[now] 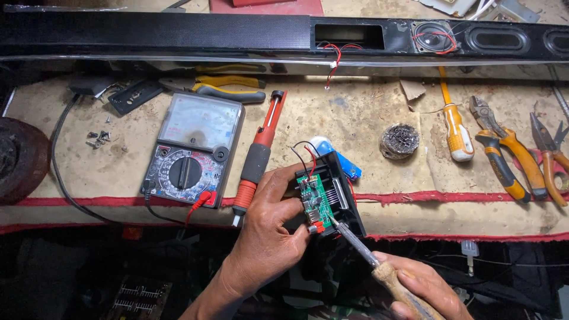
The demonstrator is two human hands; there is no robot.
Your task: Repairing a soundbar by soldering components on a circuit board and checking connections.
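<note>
My left hand (269,228) grips a small black module (338,195) with a green circuit board (310,195) on its face, red and black wires running from its top. My right hand (424,287) holds a soldering iron with a wooden handle (403,290); its metal tip (333,222) touches the lower right corner of the green board. Both hands are at the near edge of the workbench.
An analog multimeter (192,148) with red probe lead and a desoldering pump (259,154) lie left of the module. A long black speaker bar (237,32) spans the back. A yellow screwdriver (457,133), orange-handled pliers (504,154), a solder wick tin (399,140) and loose screws (98,139) lie around.
</note>
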